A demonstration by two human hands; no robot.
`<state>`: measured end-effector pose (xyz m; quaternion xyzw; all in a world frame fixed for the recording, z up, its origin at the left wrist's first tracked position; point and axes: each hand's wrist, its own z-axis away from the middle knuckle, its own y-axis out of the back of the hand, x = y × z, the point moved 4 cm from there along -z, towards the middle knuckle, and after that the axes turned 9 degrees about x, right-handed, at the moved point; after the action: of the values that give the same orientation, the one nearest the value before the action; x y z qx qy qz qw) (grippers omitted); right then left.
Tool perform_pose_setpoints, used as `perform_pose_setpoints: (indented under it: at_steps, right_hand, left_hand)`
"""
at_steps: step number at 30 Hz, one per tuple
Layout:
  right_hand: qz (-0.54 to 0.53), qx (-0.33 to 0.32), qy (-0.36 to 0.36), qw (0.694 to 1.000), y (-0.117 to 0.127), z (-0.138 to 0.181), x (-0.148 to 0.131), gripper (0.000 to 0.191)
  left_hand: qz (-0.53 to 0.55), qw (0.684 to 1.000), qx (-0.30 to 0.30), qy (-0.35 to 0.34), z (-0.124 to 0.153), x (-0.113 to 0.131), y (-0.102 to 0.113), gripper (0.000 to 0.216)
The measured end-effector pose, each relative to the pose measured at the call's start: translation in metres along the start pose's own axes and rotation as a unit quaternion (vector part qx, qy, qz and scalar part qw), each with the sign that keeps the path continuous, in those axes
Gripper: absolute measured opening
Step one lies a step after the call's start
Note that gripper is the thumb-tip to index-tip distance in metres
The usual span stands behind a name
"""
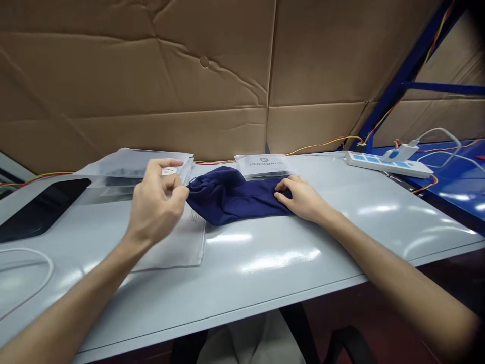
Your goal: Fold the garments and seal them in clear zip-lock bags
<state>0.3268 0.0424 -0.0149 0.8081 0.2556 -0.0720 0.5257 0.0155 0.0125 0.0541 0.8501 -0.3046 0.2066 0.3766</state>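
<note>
A crumpled navy cloth (229, 196) lies on the pale grey table (265, 263). My left hand (157, 199) pinches the cloth's gathered left end between thumb and fingers. My right hand (299, 198) rests flat on the cloth's right end, its fingers loose and holding nothing. Beneath my left hand lies a clear plastic bag (178, 247), with small print near its top and part of it tucked under the cloth. Just behind the cloth stands a translucent ROCKBROS packet (262, 166).
Translucent packets (134, 164) are piled at the back left. A dark-screened tablet (38, 210) and a white cable (22, 278) lie at left. A white power strip (388, 164) and coloured wires sit back right, before a cardboard wall (151, 76).
</note>
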Motion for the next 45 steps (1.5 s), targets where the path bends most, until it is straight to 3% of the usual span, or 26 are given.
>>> perform_pose_setpoints:
  at_steps: [3,6,10,13,19,28,33,40,45]
  right_hand:
    - [0.006,0.000,0.000,1.000,0.003,0.000,0.007,0.015]
    - [0.003,-0.007,0.002,1.000,0.004,-0.001,0.009,0.015]
    - [0.005,-0.015,0.004,1.000,0.004,-0.001,0.009,0.016]
    - [0.007,-0.014,0.009,1.000,0.005,-0.001,0.010,0.016]
    - [0.005,-0.025,0.020,0.999,0.005,-0.002,0.012,0.018]
    - [0.010,-0.022,0.032,0.999,0.011,-0.002,0.011,0.017]
    - [0.001,-0.041,0.044,0.998,0.014,-0.003,0.014,0.014]
    - [-0.003,-0.030,0.050,0.998,0.017,-0.004,0.012,0.009]
    - [-0.054,0.006,0.022,0.998,0.037,-0.003,0.006,0.004]
  left_hand:
    - [0.027,0.998,0.058,0.028,-0.010,-0.015,0.012,0.039]
    - [-0.010,0.996,0.082,-0.035,-0.009,-0.013,0.010,0.033]
    - [-0.112,0.979,-0.021,-0.166,0.003,-0.005,-0.015,0.038]
    - [-0.177,0.956,-0.099,-0.213,0.010,-0.011,-0.031,0.044]
    - [-0.306,0.914,-0.221,-0.146,0.007,-0.028,-0.032,0.044]
    - [-0.360,0.904,-0.215,-0.087,0.003,-0.015,-0.020,0.048]
    - [-0.308,0.924,-0.193,-0.123,0.003,-0.015,-0.021,0.043]
    - [-0.247,0.937,-0.223,-0.109,0.005,-0.035,-0.032,0.037]
    - [-0.150,0.957,-0.226,-0.108,-0.002,-0.028,-0.020,0.025]
